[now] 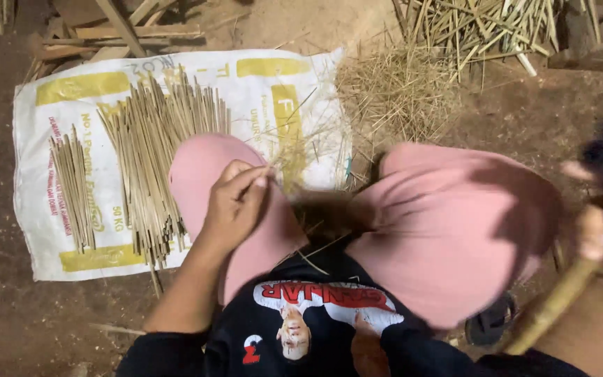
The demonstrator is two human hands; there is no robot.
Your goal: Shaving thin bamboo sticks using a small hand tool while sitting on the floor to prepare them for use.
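I sit on the ground with pink-clad knees raised. My left hand rests on my left knee, its fingertips pinched on a thin bamboo sliver that points up and right. At the frame's right edge, blurred, my right hand grips a thick yellowish bamboo stick, with a dark object above it. Ahead of my left knee lies a white and yellow sack spread flat, carrying a big pile of thin bamboo sticks and a smaller bundle.
Loose shavings and straw-like fibres cover the dirt beyond the sack. A heap of split bamboo pieces lies at the top right, wood scraps at the top left. A dark sandal sits by my right knee.
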